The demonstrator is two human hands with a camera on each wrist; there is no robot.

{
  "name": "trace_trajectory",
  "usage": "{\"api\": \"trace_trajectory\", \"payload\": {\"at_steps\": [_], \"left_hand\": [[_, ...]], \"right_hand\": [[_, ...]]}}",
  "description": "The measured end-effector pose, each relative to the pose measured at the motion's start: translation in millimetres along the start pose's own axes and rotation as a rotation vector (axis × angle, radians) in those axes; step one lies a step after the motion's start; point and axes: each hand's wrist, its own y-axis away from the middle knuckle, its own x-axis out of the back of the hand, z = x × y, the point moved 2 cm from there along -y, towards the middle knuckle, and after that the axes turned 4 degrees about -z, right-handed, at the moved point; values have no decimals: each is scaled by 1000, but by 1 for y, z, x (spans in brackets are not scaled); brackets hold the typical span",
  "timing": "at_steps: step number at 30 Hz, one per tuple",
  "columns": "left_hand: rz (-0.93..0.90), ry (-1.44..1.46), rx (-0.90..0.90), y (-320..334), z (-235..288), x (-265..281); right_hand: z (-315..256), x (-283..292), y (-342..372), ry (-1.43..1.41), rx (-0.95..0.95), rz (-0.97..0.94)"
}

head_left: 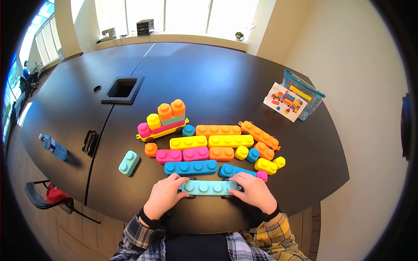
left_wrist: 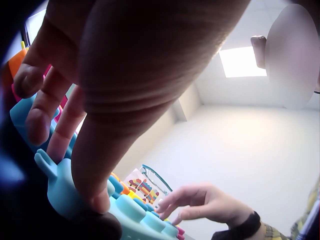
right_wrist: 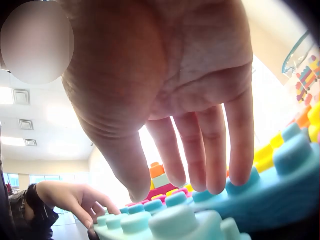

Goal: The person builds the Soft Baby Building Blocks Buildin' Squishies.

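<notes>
A light-blue four-stud toy train car base (head_left: pixel 209 188) on black wheels lies near the table's front edge. My left hand (head_left: pixel 164 195) pinches its left end, thumb on the near side and fingers on the far side. Over the right end is my right hand (head_left: pixel 257 193), its fingers (right_wrist: pixel 215 150) straight and spread from the thumb. Just beyond are a long blue block (head_left: pixel 190 167) and another blue block (head_left: pixel 237 170), with a small pink block (head_left: pixel 262 175) beside the right fingers.
Orange, yellow and pink blocks (head_left: pixel 196 154) lie in rows behind. A built train car (head_left: pixel 163 123) stands at back left, a light-teal block (head_left: pixel 129 163) left of it all. Farther out are a water bottle (head_left: pixel 53 147), a picture card (head_left: pixel 285 102) and a clear pouch (head_left: pixel 310 104).
</notes>
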Motion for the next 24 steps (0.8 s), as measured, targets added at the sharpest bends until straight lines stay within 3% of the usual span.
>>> {"api": "trace_trajectory", "payload": {"at_steps": [6,12,14,17,24], "left_hand": [[-3,-11,6,-1,0,0],[-2,-24,5,0,0,-2],[0,-25,4,0,1,-2],[-8,-40,18,0,2,-1],[-32,-32,31,1,2,-2]], "right_hand": [[9,47,-53,146,-16,49],[87,27,-129,147,42,101],[101,20,-141,300,23,97],[108,18,-153,346,-68,4],[116,16,-162,425,-184,34]]}}
